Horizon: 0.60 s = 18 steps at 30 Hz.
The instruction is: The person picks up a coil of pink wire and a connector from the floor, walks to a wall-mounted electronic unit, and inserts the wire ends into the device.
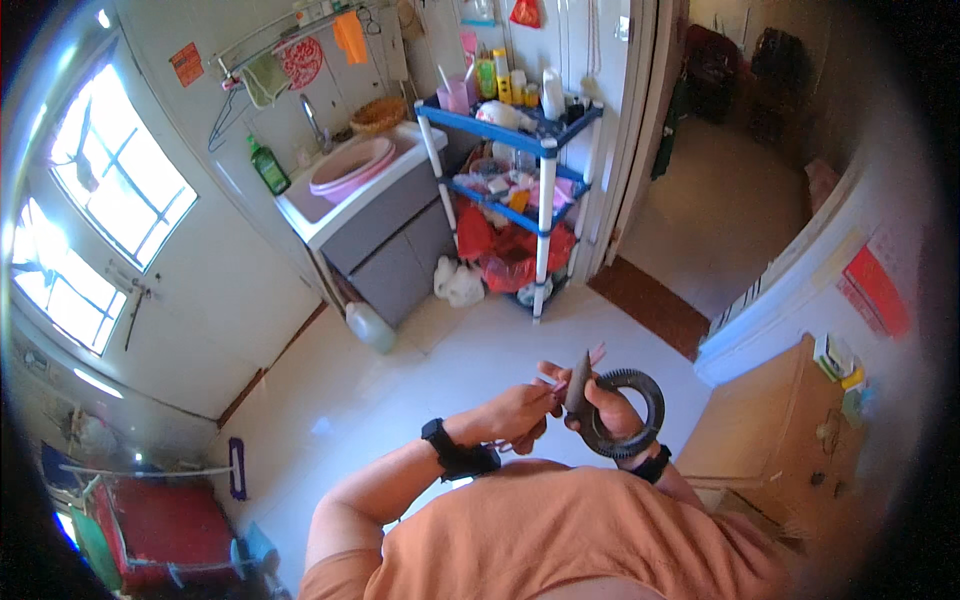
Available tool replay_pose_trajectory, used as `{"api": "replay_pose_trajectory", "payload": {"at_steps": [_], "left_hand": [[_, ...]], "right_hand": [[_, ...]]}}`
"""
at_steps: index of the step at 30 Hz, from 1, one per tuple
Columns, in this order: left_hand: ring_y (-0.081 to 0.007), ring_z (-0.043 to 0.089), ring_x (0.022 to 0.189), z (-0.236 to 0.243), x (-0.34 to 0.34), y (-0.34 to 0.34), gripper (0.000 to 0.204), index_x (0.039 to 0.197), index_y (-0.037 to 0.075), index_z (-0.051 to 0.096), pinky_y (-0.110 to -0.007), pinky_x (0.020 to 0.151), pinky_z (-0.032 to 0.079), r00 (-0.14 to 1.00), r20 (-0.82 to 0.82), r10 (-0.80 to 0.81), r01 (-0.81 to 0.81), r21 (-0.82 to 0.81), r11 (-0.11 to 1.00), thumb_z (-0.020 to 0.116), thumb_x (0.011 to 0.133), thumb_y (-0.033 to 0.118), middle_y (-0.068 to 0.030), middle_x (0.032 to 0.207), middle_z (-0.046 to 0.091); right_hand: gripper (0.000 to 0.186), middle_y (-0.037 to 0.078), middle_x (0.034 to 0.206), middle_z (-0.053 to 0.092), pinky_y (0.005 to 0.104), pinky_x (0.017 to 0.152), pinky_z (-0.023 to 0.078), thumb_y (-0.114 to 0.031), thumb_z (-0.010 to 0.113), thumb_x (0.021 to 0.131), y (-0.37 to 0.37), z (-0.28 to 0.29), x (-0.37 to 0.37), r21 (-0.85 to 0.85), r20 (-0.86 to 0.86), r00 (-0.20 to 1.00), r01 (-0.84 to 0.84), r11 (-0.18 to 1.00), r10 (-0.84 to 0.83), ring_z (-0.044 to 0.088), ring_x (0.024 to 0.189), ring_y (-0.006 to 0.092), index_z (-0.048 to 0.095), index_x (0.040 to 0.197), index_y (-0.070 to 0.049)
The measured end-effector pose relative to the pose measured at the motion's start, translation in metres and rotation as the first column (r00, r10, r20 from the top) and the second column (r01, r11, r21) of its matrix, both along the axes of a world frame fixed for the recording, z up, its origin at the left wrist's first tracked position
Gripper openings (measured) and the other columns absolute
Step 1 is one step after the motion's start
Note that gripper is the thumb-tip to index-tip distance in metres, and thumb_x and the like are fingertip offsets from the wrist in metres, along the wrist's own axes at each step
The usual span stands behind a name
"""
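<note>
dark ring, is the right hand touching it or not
Touching. The head view shows the right hand closed through the dark ring, its fingers wrapped over the ring's near edge, with the left hand close beside it.

Dark grey ribbed ring in right hand; grey pointed strip at left hand. Black wristbands, orange shirt. Blue-and-white shelf rack, red bags below, pink basin, green bottle, white tiled floor, brown doormat.
</note>
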<state>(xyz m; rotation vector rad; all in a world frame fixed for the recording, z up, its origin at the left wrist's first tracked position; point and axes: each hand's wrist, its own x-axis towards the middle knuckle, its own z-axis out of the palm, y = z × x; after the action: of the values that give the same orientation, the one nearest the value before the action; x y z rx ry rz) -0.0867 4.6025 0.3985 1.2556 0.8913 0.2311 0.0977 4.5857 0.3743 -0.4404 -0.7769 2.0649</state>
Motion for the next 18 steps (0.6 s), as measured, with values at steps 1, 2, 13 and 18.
{"api": "replay_pose_trajectory", "payload": {"at_steps": [1,2,13,18], "left_hand": [[-0.0145,0.046,0.037,0.006,0.003,0.014,0.03,0.091,0.004,0.046,-0.026,0.036,0.036,0.999,0.005,-0.043,0.043,-0.025,0.999,0.032,0.096,0.03,-0.0042,0.05,0.047],[-0.0135,0.051,0.048,-0.004,0.002,0.028,0.034,0.093,0.003,0.047,-0.026,0.043,0.042,0.996,0.065,-0.064,0.067,-0.044,0.997,0.034,0.095,0.035,-0.006,0.06,0.052],[-0.0152,0.057,0.078,0.1,-0.111,0.325,0.036,0.121,0.006,0.046,-0.027,0.061,0.05,0.893,-0.432,-0.127,0.393,0.609,0.689,0.049,0.088,0.02,-0.0096,0.095,0.059],[-0.014,0.057,0.082,0.164,-0.131,0.525,0.046,0.123,0.003,0.042,-0.027,0.06,0.05,0.987,-0.118,0.109,0.014,0.739,0.674,0.048,0.089,0.033,-0.0074,0.097,0.057]], "right_hand": [[0.046,0.008,0.129,0.042,0.0225,0.063,0.046,-0.036,0.056,0.084,0.009,0.0,0.001,0.024,0.013,0.999,0.036,0.999,-0.037,0.052,0.088,0.0123,0.047,0.117,-0.005],[0.044,0.008,0.124,0.047,0.0223,0.062,0.046,-0.037,0.056,0.084,0.02,-0.005,0.003,0.005,0.012,0.999,0.031,1.0,-0.031,0.053,0.096,0.0141,0.048,0.114,-0.006],[0.033,0.003,0.093,0.054,0.0209,0.05,0.04,-0.033,0.053,0.087,0.109,-0.006,0.018,-0.141,0.182,0.665,0.747,0.65,-0.724,0.051,0.073,0.0118,0.047,0.112,-0.012],[0.036,0.002,0.094,0.052,0.0199,0.048,0.04,-0.029,0.049,0.09,0.133,-0.033,-0.011,-0.229,0.008,0.46,0.865,0.446,-0.888,0.051,0.083,0.0141,0.042,0.12,-0.011]]}}
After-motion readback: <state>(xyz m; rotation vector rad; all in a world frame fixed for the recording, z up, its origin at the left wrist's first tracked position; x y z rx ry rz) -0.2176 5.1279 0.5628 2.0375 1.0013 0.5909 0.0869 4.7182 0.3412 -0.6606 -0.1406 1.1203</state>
